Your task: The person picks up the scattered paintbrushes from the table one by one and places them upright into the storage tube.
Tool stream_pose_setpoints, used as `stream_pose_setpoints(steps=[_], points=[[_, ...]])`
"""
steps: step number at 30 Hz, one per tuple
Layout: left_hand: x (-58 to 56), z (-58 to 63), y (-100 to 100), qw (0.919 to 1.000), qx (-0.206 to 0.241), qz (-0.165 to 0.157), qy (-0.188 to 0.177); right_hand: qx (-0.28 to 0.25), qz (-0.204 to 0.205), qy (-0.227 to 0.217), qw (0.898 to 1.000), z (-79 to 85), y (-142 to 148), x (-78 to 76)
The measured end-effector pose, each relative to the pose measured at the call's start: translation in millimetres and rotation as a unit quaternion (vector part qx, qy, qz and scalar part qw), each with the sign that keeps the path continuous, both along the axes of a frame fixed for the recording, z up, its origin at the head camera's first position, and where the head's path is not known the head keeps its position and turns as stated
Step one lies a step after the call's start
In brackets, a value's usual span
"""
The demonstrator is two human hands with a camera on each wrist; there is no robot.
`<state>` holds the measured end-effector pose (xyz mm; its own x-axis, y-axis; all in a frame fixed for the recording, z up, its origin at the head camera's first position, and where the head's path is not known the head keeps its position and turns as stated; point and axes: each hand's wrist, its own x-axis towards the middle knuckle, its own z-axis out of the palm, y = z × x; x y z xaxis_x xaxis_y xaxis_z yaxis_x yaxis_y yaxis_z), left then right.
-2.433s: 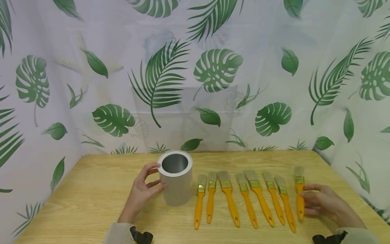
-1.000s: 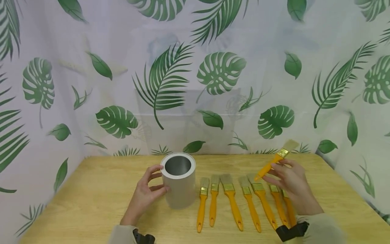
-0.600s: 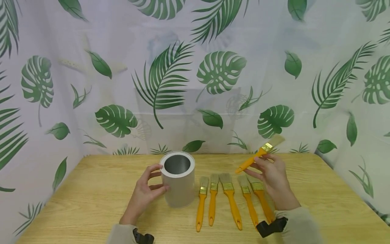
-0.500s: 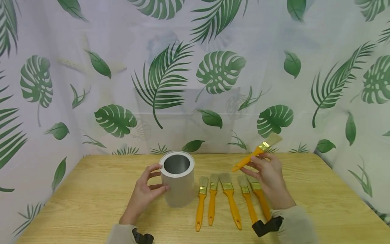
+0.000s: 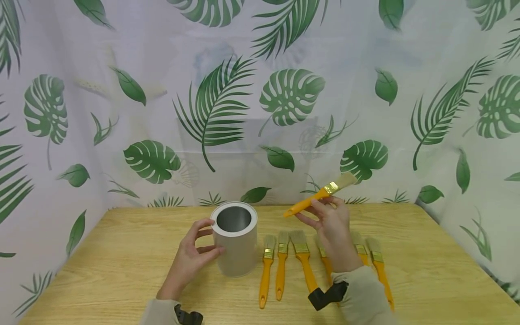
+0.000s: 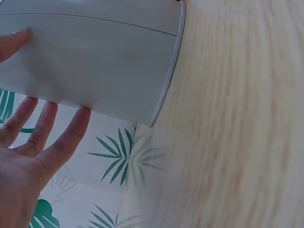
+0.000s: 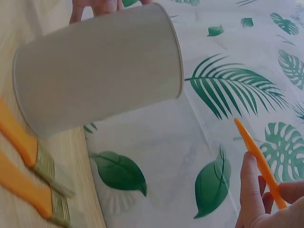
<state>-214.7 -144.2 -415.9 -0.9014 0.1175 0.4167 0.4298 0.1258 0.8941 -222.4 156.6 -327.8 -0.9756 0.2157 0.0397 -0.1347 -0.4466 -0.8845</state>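
A pale grey-white can (image 5: 239, 255), open at the top, stands upright on the table. My left hand (image 5: 191, 255) holds its left side, thumb on the front and fingers at the rim and side; the left wrist view shows the thumb and fingertips on the can's wall (image 6: 104, 66). In my right hand (image 5: 335, 228) is a paintbrush (image 5: 306, 204) with an orange handle, pinched between thumb and fingers. It is raised above the table to the right of the can, bristles up to the right, handle end towards the can. The right wrist view shows the orange handle (image 7: 256, 152) in the fingers.
Several orange-handled paintbrushes lie in a row right of the can, among them a narrow one (image 5: 265, 275), a wide one (image 5: 305, 266) and one at the far right (image 5: 381, 271). My right sleeve and wrist partly cover some. A leaf-patterned cloth (image 5: 284, 135) hangs behind the wooden table (image 5: 113, 262).
My right hand has lifted the rightmost paintbrush off the table, tilted it and carried it left over the row towards the can. The left hand stays on the can.
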Motion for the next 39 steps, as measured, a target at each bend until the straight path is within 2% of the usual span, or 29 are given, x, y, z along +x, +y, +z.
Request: stream_pose_setpoints(steps=[7,14,22,28,31,34,37,39], points=[[-0.7,0.4,0,1.0,-0.002,0.001,0.0,-0.022,0.014,0.013,1.0,-1.6,-28,-6.5],[1.1,-1.6,-1,0.9999,-0.007,-0.002,-0.01,-0.026,0.007,0.007,1.0,-11.0,-56,-11.8],[0.5,0.6,-3,0.9998,-0.01,0.0,-0.015,0.015,-0.014,0.031,0.999,-18.9,-77,-19.5],[1.0,-1.4,0,0.9998,-0.007,-0.002,-0.016,0.076,-0.031,0.056,0.995,-20.6,-84,-20.0],[2.4,0.0,-2,0.9999,-0.011,-0.002,-0.012,0.149,-0.05,0.077,0.985,-21.1,-93,-19.2],[3.2,2.9,-5,0.9998,-0.017,0.001,-0.006,0.235,-0.063,0.103,0.964,-21.7,-100,-18.2],[3.3,3.6,-3,0.9999,-0.015,0.003,-0.003,0.294,-0.052,0.135,0.945,-23.9,-100,-16.5],[2.5,2.5,0,0.9999,-0.014,-0.004,-0.004,0.315,-0.034,0.148,0.937,-25.7,-95,-14.0]])
